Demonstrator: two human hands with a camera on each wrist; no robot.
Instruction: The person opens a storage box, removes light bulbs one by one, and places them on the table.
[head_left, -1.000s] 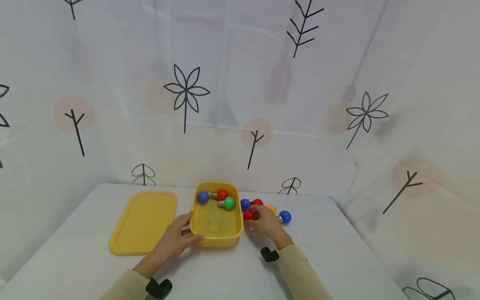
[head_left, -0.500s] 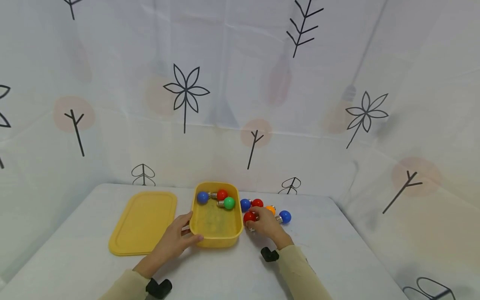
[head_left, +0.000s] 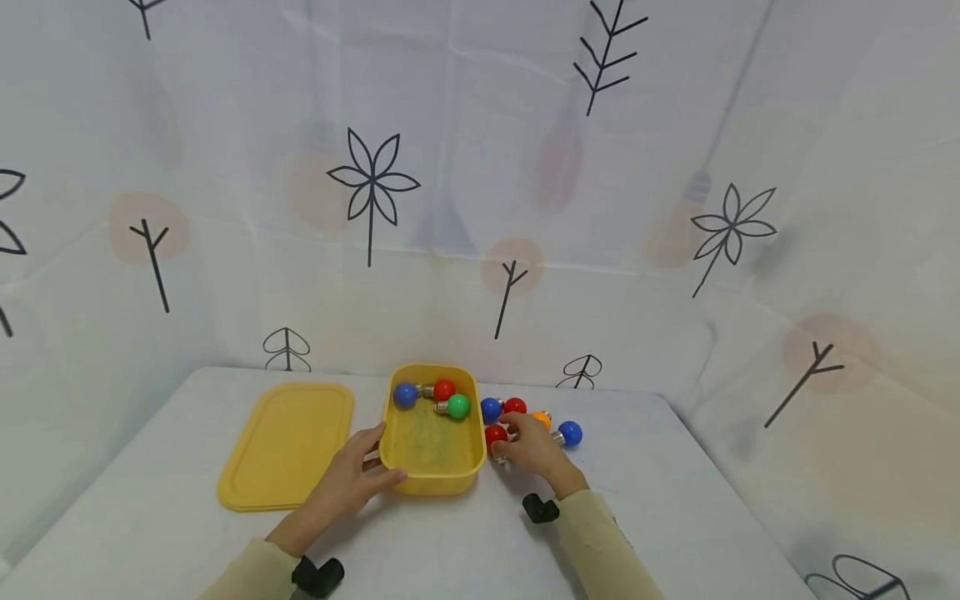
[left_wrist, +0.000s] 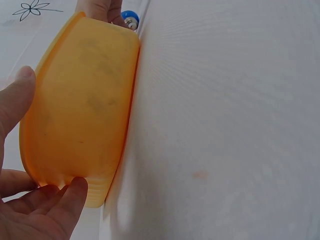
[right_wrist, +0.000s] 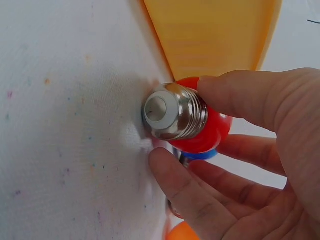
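Note:
My left hand [head_left: 351, 477] grips the near left corner of a yellow plastic box [head_left: 431, 485], its thumb by the rim and fingers against the wall in the left wrist view. Inside the box lie a blue bulb [head_left: 406, 395], a red bulb [head_left: 445, 389] and a green bulb [head_left: 458, 406]. Just right of the box, my right hand [head_left: 531, 444] pinches a red light bulb [right_wrist: 215, 131] between thumb and fingers. Its silver screw base [right_wrist: 175, 111] faces the right wrist camera, low over or on the cloth; I cannot tell which.
Beside my right hand lie more bulbs: a blue one [head_left: 491, 409], a red one [head_left: 515, 406], an orange one [head_left: 541, 420] and another blue one [head_left: 571, 433]. A flat yellow lid [head_left: 288, 446] lies left of the box on the white table. A patterned cloth [head_left: 480, 208] hangs behind.
The red bulb at my right fingers has shifted slightly toward me and left, nearer the box wall. My left hand and the box stay in place.

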